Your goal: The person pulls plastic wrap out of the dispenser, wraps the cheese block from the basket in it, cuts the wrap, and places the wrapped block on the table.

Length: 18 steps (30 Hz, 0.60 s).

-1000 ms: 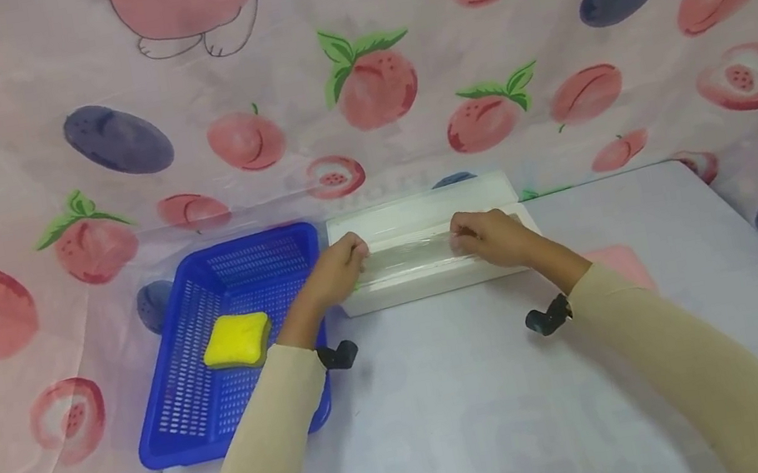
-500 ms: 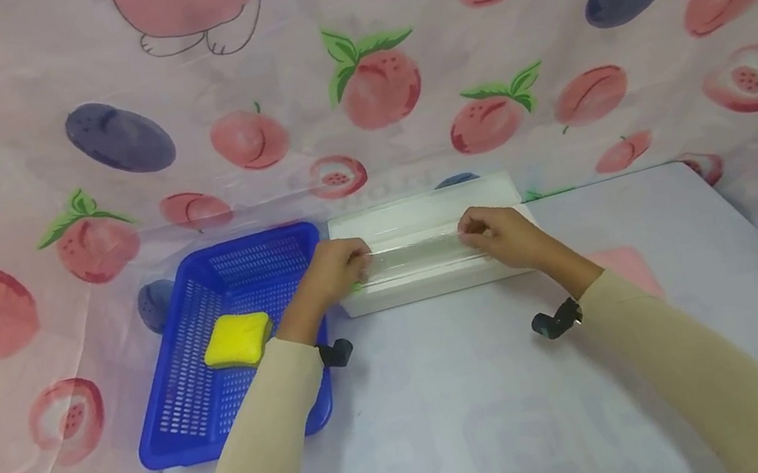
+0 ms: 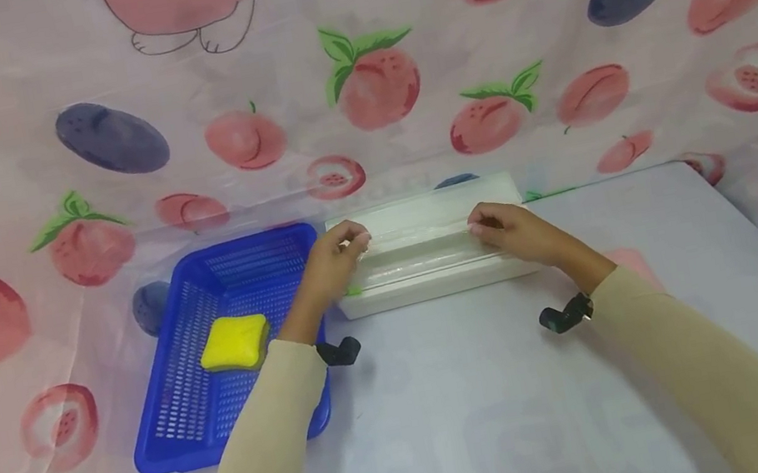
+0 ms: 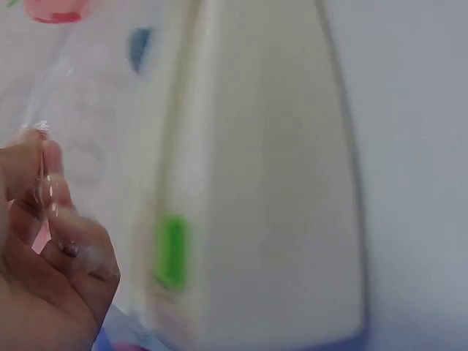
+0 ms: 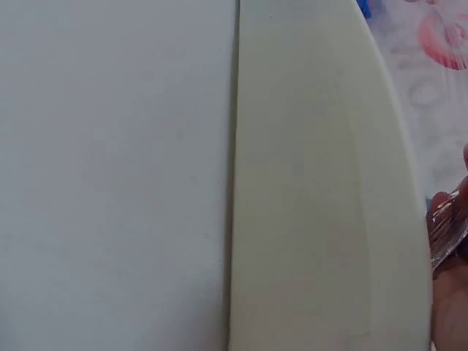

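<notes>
A long white cling film box (image 3: pixel 441 286) lies across the back of the table, its lid (image 3: pixel 438 205) tipped back against the printed cloth. My left hand (image 3: pixel 333 266) pinches the clear cling film (image 3: pixel 420 253) over the box's left end. At the other end my right hand (image 3: pixel 517 233) pinches the same sheet, which stretches between both hands above the box. Shiny, crumpled film shows at the fingers (image 4: pixel 55 194) in the left wrist view. A small green slider (image 4: pixel 172 252) sits on the box's edge near the left hand. Only part of the right hand appears in its wrist view.
A blue plastic basket (image 3: pixel 181 390) stands left of the box, with a yellow sponge (image 3: pixel 235 342) inside. Partly behind the right forearm lies a pink flat item (image 3: pixel 634 266). Fruit-printed cloth (image 3: pixel 395 157) hangs directly behind the table (image 3: pixel 448 410).
Both hands have lifted and shifted back a little, drawing the film up from the box. The right hand has also moved slightly rightward, widening the gap between the hands.
</notes>
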Motion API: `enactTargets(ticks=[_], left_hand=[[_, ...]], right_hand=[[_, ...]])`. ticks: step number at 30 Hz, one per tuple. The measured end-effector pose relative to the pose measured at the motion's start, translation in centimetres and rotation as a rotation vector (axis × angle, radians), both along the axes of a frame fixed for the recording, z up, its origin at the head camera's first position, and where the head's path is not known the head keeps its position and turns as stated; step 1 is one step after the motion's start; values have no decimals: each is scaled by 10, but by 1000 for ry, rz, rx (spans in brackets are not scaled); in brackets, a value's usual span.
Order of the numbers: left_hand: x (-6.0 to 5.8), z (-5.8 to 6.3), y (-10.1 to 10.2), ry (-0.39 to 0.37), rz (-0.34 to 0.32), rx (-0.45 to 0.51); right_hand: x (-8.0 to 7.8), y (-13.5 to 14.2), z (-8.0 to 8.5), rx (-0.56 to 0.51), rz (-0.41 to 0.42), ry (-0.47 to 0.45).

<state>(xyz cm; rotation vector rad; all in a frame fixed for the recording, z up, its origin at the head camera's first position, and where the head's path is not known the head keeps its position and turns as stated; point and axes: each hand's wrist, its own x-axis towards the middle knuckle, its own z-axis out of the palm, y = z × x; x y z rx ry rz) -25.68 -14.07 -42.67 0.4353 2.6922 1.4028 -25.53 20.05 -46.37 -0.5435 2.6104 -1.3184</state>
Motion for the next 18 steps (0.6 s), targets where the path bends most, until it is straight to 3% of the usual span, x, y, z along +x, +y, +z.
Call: enactTargets(ticks=[4, 9, 13, 18], left_hand=[[-3, 18, -1, 172, -33, -122], [-2, 39, -4, 372, -167, -350], [5, 50, -4, 355, -232, -430], [11, 46, -2, 264, -192, -439]], right_hand=[[2, 0, 9, 14, -23, 104], [7, 2, 29, 142, -54, 281], [11, 6, 44, 182, -64, 342], [17, 11, 56, 146, -95, 361]])
